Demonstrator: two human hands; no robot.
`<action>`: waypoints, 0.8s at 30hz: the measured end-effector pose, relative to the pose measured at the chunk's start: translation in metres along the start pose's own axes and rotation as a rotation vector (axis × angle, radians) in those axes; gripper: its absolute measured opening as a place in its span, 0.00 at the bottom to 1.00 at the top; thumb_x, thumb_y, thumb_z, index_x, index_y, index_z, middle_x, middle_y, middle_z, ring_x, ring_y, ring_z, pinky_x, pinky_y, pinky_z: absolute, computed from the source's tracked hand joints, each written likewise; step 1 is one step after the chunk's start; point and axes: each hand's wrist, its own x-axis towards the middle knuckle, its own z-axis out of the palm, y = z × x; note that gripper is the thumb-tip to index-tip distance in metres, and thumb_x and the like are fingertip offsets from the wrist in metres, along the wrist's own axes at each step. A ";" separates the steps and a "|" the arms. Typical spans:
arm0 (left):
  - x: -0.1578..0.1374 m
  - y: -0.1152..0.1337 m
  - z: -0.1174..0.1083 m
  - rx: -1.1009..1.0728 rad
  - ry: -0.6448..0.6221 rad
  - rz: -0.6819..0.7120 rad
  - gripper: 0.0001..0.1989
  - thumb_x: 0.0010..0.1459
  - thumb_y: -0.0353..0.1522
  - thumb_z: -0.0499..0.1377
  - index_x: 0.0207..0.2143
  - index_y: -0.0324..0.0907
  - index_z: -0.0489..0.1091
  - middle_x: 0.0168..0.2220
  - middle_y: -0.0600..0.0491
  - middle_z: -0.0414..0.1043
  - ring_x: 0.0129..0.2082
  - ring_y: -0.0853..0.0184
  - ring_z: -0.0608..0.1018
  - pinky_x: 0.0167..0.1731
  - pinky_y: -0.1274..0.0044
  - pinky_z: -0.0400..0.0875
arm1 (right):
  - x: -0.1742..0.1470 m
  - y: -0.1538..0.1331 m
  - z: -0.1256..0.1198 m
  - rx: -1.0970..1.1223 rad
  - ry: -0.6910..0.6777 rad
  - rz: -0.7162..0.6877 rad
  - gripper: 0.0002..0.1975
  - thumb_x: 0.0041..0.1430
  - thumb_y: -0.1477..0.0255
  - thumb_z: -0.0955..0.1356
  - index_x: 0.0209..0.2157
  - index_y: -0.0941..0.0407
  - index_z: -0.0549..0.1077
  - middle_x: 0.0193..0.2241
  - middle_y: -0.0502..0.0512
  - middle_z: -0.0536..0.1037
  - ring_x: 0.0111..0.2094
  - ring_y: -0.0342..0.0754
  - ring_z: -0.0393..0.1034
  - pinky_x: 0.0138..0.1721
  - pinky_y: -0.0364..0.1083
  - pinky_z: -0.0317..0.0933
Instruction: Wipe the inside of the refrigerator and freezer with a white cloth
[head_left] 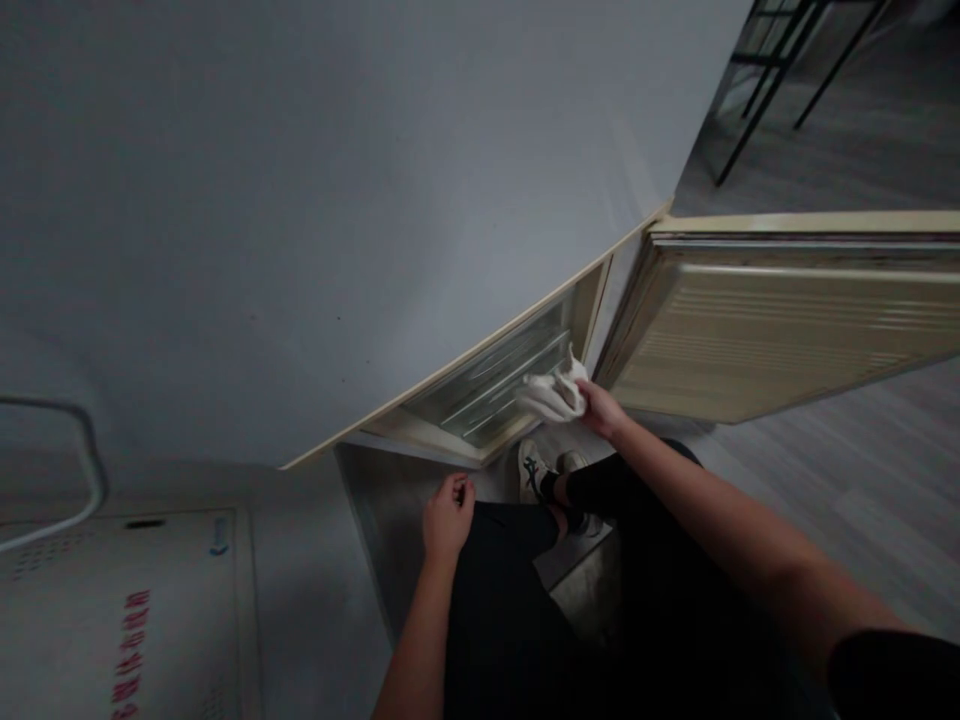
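My right hand (601,410) is closed around a bunched white cloth (553,394), held at the opening of a low compartment that looks like a refrigerator's (495,390). Clear ridged shelves or drawer fronts (510,385) show inside it, partly hidden by the cloth. The compartment's door (795,320) stands swung open to the right, its cream ribbed inner side and seal facing me. By my left knee, my left hand (448,515) rests with its fingers curled in loosely and nothing visible in them.
A large pale flat panel (337,200) fills the upper left above the compartment. At lower left is a white metal box cover (127,620) with red characters, beside a bent white pipe (94,470). My shoes (531,470) are close below the opening. Dark chair legs (772,80) stand at upper right.
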 end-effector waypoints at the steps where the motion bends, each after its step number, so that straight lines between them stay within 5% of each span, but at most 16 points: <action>1: 0.001 -0.002 -0.001 0.013 -0.032 -0.019 0.12 0.64 0.39 0.56 0.44 0.44 0.75 0.35 0.49 0.82 0.34 0.62 0.83 0.37 0.72 0.74 | -0.015 0.004 -0.018 -0.037 -0.016 0.133 0.08 0.64 0.72 0.67 0.37 0.61 0.78 0.28 0.57 0.81 0.30 0.49 0.76 0.34 0.47 0.71; 3: 0.004 -0.001 0.001 0.047 -0.087 -0.065 0.15 0.63 0.40 0.58 0.47 0.42 0.75 0.41 0.45 0.82 0.40 0.58 0.83 0.42 0.68 0.75 | -0.044 0.019 -0.049 -0.192 -0.049 0.283 0.06 0.57 0.72 0.70 0.35 0.60 0.78 0.26 0.56 0.81 0.27 0.49 0.75 0.31 0.46 0.69; 6: 0.002 0.018 0.016 -0.058 -0.120 -0.097 0.20 0.59 0.44 0.63 0.47 0.41 0.76 0.49 0.40 0.80 0.48 0.52 0.82 0.49 0.63 0.75 | -0.076 0.046 -0.068 -0.369 -0.186 0.179 0.13 0.49 0.65 0.75 0.35 0.58 0.79 0.29 0.54 0.82 0.27 0.47 0.73 0.29 0.43 0.64; 10: -0.012 0.069 0.063 -0.605 -0.192 -0.078 0.19 0.63 0.45 0.58 0.47 0.42 0.76 0.48 0.43 0.81 0.48 0.58 0.82 0.48 0.68 0.76 | -0.079 0.070 -0.051 -0.485 -0.371 0.112 0.24 0.47 0.52 0.75 0.34 0.58 0.79 0.29 0.53 0.80 0.28 0.46 0.70 0.31 0.43 0.61; 13: -0.015 0.092 0.092 -0.721 -0.287 -0.039 0.21 0.58 0.44 0.63 0.48 0.41 0.75 0.43 0.46 0.82 0.43 0.60 0.82 0.43 0.70 0.77 | -0.060 0.072 -0.037 -0.520 -0.411 0.047 0.27 0.47 0.47 0.75 0.33 0.59 0.79 0.28 0.53 0.80 0.29 0.47 0.69 0.33 0.44 0.62; 18: 0.007 0.079 0.101 -0.696 -0.236 -0.121 0.20 0.52 0.47 0.65 0.36 0.40 0.74 0.32 0.50 0.80 0.33 0.62 0.80 0.34 0.73 0.75 | -0.034 0.064 -0.033 -0.533 -0.417 0.069 0.25 0.46 0.47 0.74 0.32 0.56 0.78 0.30 0.53 0.80 0.33 0.50 0.72 0.34 0.46 0.63; 24: 0.015 0.072 0.105 -0.679 -0.228 -0.101 0.22 0.60 0.49 0.53 0.34 0.42 0.75 0.33 0.50 0.78 0.36 0.62 0.80 0.39 0.72 0.75 | -0.022 0.069 -0.040 -0.541 -0.360 0.023 0.25 0.49 0.46 0.71 0.31 0.56 0.74 0.27 0.52 0.77 0.32 0.50 0.69 0.35 0.46 0.61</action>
